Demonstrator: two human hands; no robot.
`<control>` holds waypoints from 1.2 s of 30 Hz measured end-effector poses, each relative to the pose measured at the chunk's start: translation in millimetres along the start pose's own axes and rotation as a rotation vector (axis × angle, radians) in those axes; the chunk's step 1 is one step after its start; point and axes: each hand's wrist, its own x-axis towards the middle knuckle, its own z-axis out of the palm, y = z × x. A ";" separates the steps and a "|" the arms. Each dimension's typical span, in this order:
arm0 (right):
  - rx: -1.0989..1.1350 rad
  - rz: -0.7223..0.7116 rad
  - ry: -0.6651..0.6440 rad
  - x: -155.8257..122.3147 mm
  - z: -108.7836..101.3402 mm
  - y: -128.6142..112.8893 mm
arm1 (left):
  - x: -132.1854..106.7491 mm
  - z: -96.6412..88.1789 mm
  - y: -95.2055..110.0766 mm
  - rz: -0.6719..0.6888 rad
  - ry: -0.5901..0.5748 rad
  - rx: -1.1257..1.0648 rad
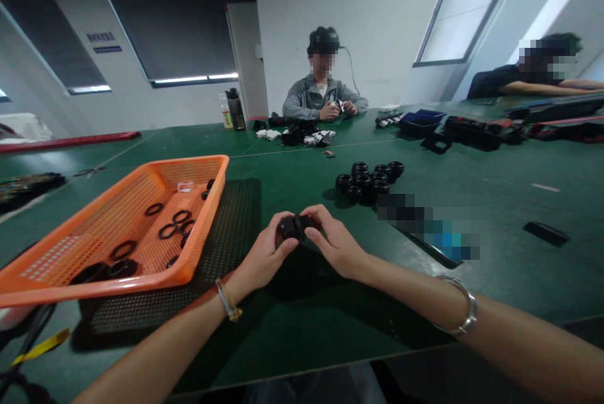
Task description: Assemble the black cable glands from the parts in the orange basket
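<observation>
Just above the green table, my left hand (265, 246) is closed around the left part of a black round fitting (289, 228). From the other side, my right hand (337, 243) pinches the right end of the same piece, where a raised black ring shows around it. The hands are close together, thumbs toward me. To the left, an orange mesh basket (202, 215) contains loose black rings (153, 209) and a few thicker black round pieces (123, 267). Beyond my right hand lies a cluster of similar black round fittings (362, 182).
A phone (427, 237) rests right of my hands, and a small black strip (546, 233) lies farther right. Across the table (264, 168), a person (325, 89) handles a small part behind white and black pieces. Another person (523, 73) sits at far right, near dark trays (419, 121).
</observation>
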 end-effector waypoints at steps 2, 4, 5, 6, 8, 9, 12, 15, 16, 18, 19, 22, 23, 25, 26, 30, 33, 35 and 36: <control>-0.075 -0.052 0.004 0.2 -1.7 0.4 | 0.4 1.5 -2.6 -0.036 -0.039 -0.087; -0.123 -0.074 0.020 0.3 -2.4 0.2 | 0.5 3.0 -3.5 -0.074 -0.083 -0.148; -0.143 -0.072 0.029 0.4 -2.3 0.2 | 0.5 3.7 -3.2 -0.090 -0.105 -0.165; -0.165 -0.065 0.040 0.6 -1.9 0.3 | 0.4 4.4 -2.2 -0.104 -0.127 -0.169; -0.213 -0.039 0.068 1.0 -0.4 0.9 | 0.2 6.1 1.4 -0.129 -0.164 -0.142; -0.239 -0.026 0.085 1.1 0.5 1.4 | 0.0 7.0 3.9 -0.140 -0.171 -0.117; -0.312 -0.020 0.139 0.7 2.7 2.8 | -0.5 10.1 12.7 -0.167 -0.162 -0.030; -0.345 -0.053 0.168 -0.9 3.3 3.0 | -1.5 13.1 19.9 -0.180 -0.138 0.055; -0.345 -0.064 0.173 -1.5 3.4 2.7 | -2.0 13.9 21.4 -0.180 -0.131 0.083; -0.336 -0.069 0.176 -2.6 3.8 1.7 | -3.3 15.3 22.8 -0.171 -0.115 0.140; -0.330 -0.060 0.174 -2.9 4.2 1.0 | -3.9 15.7 22.7 -0.163 -0.105 0.172; -0.304 0.022 0.178 -2.8 6.3 -0.9 | -4.8 16.5 20.6 -0.095 -0.072 0.302; -0.294 0.056 0.180 -2.4 7.2 -1.5 | -4.6 16.6 19.7 -0.057 -0.060 0.358; -0.272 0.127 0.185 -1.1 8.8 -2.5 | -3.3 16.7 17.9 0.038 -0.040 0.482; -0.257 0.161 0.187 -0.3 9.4 -2.7 | -2.3 16.7 17.1 0.088 -0.033 0.547; -0.158 0.290 0.173 2.4 11.2 -1.2 | 1.8 14.3 14.8 0.274 -0.045 0.832; -0.095 0.375 0.136 4.1 12.4 2.4 | 4.0 10.3 13.6 0.378 -0.100 1.000; -0.065 0.432 0.106 5.3 13.2 4.7 | 4.8 7.9 13.1 0.402 -0.138 1.036; -0.048 0.458 0.092 5.9 13.4 5.3 | 5.0 7.3 12.9 0.395 -0.149 1.026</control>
